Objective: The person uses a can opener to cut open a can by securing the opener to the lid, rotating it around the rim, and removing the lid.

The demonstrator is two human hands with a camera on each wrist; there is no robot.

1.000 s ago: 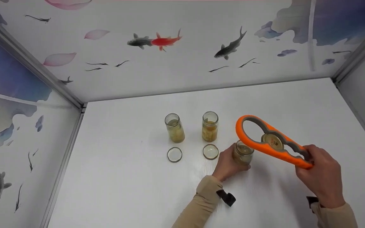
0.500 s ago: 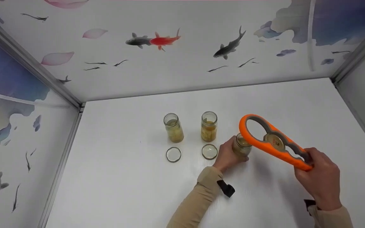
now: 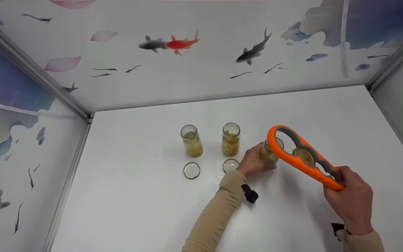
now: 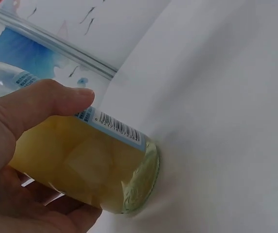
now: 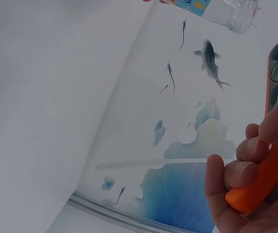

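Note:
My left hand (image 3: 254, 161) grips a glass jar (image 3: 268, 154) of pale yellow fruit, thumb on one side and fingers round the other. The left wrist view shows the same jar (image 4: 95, 160) with a barcode label; its mouth shows no lid in the right wrist view. In my right hand (image 3: 350, 199) is an orange and grey jar opener (image 3: 306, 169), held by its narrow end. A gold lid (image 3: 303, 156) sits wedged in the opener's middle opening. The opener's wide loop overlaps the held jar's rim in the head view.
Two lidless jars of yellow contents, one on the left (image 3: 192, 141) and one nearer the middle (image 3: 231, 140), stand on the white table (image 3: 128, 196). Before them lie two upturned lids, one (image 3: 191, 170) fully seen, the other (image 3: 231, 165) partly behind my left wrist. Printed walls enclose the table.
My left hand has carried the jar a little farther from me. My right hand has shifted the opener, lid still in it, slightly to the right.

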